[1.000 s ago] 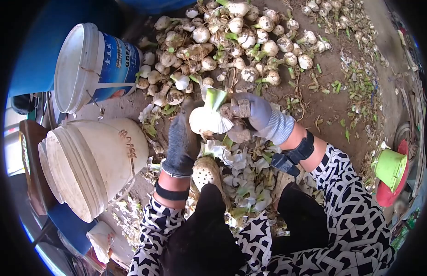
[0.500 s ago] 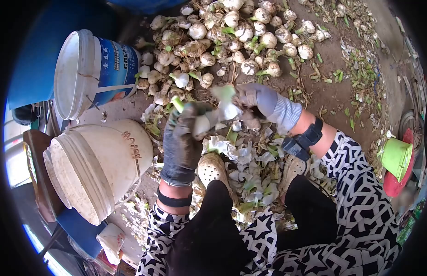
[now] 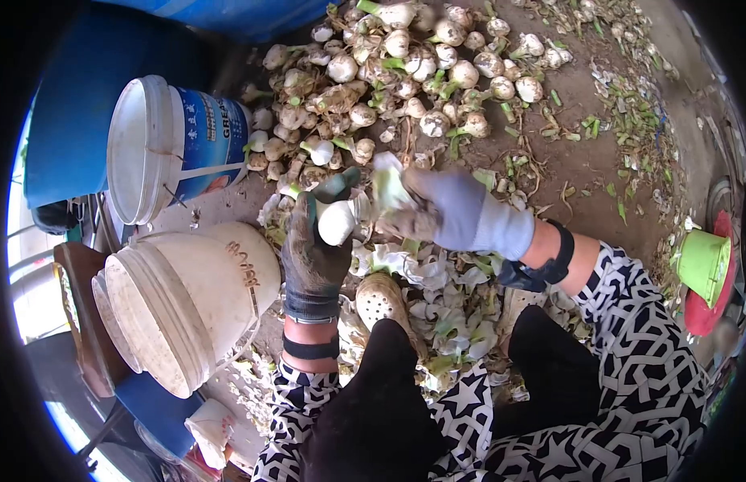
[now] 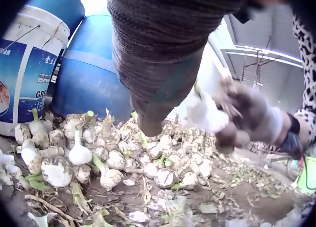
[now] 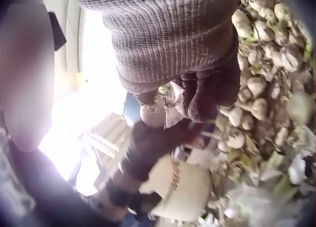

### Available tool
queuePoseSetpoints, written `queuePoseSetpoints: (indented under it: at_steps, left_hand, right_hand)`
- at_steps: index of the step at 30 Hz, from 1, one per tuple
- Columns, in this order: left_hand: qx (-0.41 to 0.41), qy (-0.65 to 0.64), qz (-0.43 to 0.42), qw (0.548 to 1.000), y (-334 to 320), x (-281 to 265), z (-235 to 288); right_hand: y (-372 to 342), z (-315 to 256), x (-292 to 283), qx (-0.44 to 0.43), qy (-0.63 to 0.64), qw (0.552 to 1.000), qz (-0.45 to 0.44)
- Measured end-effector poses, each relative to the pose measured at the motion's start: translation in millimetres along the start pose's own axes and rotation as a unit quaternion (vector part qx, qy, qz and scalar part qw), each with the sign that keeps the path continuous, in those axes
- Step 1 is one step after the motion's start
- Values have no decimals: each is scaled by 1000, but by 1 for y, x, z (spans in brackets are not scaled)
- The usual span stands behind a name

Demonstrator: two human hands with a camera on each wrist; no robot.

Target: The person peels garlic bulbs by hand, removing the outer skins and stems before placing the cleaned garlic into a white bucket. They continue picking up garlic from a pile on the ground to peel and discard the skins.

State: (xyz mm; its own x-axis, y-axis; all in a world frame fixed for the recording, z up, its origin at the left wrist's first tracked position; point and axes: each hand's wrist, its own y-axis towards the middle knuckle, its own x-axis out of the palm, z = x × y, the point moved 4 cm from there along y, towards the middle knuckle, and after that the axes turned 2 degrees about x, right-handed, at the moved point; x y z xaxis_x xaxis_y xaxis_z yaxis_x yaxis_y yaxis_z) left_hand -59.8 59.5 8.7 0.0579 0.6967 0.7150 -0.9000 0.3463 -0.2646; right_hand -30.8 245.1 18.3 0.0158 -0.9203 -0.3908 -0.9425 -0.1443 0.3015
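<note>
My gloved left hand (image 3: 315, 253) holds a garlic bulb (image 3: 337, 223), smooth and white, its green-tipped stem (image 3: 291, 190) poking out beyond the fingers. Just right of it, my gloved right hand (image 3: 449, 207) grips a pale green-white piece of garlic skin (image 3: 391, 185), which is blurred. The left wrist view has the bulb (image 4: 210, 116) close to the right hand's dirty fingers (image 4: 232, 101). In the right wrist view, curled fingers (image 5: 202, 106) pinch the papery skin (image 5: 173, 104), with the left hand (image 5: 155, 145) behind it.
A heap of unpeeled garlic bulbs (image 3: 421, 64) lies ahead on the soil. Peeled skins (image 3: 445, 313) cover the ground between two clogs (image 3: 379, 301). At left stand a blue-labelled bucket (image 3: 212, 132) and a cream bucket (image 3: 220, 277); a green pot (image 3: 702, 265) is at far right.
The outer skin, earlier around the bulb, has come away in my right hand. The bulb now shows smooth in my left hand, and the hands have parted slightly.
</note>
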Motion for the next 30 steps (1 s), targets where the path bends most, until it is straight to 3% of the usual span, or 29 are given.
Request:
queuePoseSetpoints:
  at_steps: [2,3,4,5,6,7,8,9,10,11,12,13,15,16,18,19,20,21,22,23,24,25,26,27,28,30]
  left_hand:
    - [53,251,-13,966,-7,7,8]
    - [103,424,-16,900,-8,1,8]
    - [100,426,-18,899,-6,3,8]
    - [99,324,-29,941,-3,6,9]
    - [97,218,-37,970,-1,7,12]
    - [35,31,-42,998,1,6,11]
    - [32,-26,4,999,1,4,12]
    - [16,-55,-31,998,2,4,14]
    - [0,-84,-66,994,4,4,16]
    - [2,-83,-66,994,4,6,16]
    - [9,-79,-26,997,5,6,15]
    - [17,-75,15,997,5,4,14]
    - [14,-35,31,999,5,-10,13]
    - [9,9,44,999,5,-16,12]
    - [8,-53,94,994,-2,-26,9]
    - [93,310,64,944,-6,-33,14]
    - [166,630,25,759,-7,-38,12]
    - [137,488,61,860,-3,-63,2]
    - [137,488,61,860,-3,-50,6]
    - [23,146,25,989,-1,-29,5]
    - [-93,-218,-13,971,-2,-12,2]
    - [27,123,47,991,0,-54,-3]
    - [-31,-101,-5,994,1,-21,1]
    - [-38,-132,46,989,0,-19,2]
    - [-43,-163,95,981,1,-20,2]
    - [-46,-183,105,976,5,-17,4]
  right_hand:
    - [21,-15,-1,31,-58,994,-82]
    - [24,-21,1,33,-58,995,-78]
    - [24,-19,9,143,79,980,-110]
    - [20,-15,17,247,215,934,-140]
    - [15,-10,20,247,220,933,-139]
    - [4,3,29,310,295,887,-173]
    - [-2,4,31,368,365,830,-206]
    - [-13,-4,29,384,400,801,-225]
    - [-28,1,35,407,310,813,-278]
    - [-36,-3,34,243,235,903,-266]
    - [-43,-8,33,70,151,955,-244]
    - [-38,-13,28,70,151,955,-247]
    - [-18,-25,5,112,-48,966,-228]
    - [-7,-30,3,112,-48,965,-230]
    - [25,-42,-5,63,-222,971,-64]
    - [35,-37,5,-32,-204,977,-48]
    - [40,-34,15,-127,-182,974,-32]
    - [42,-35,24,-131,-333,924,-136]
    - [41,-32,25,-130,-333,924,-136]
    - [38,-27,26,-116,-248,954,-119]
    - [36,-24,25,-102,-160,976,-103]
    - [29,-27,22,-58,-69,985,-145]
    - [14,-26,24,40,87,968,-230]
    - [-5,-35,24,41,115,951,-284]
    - [-27,-36,30,90,181,884,-422]
    - [-62,-45,31,169,287,759,-560]
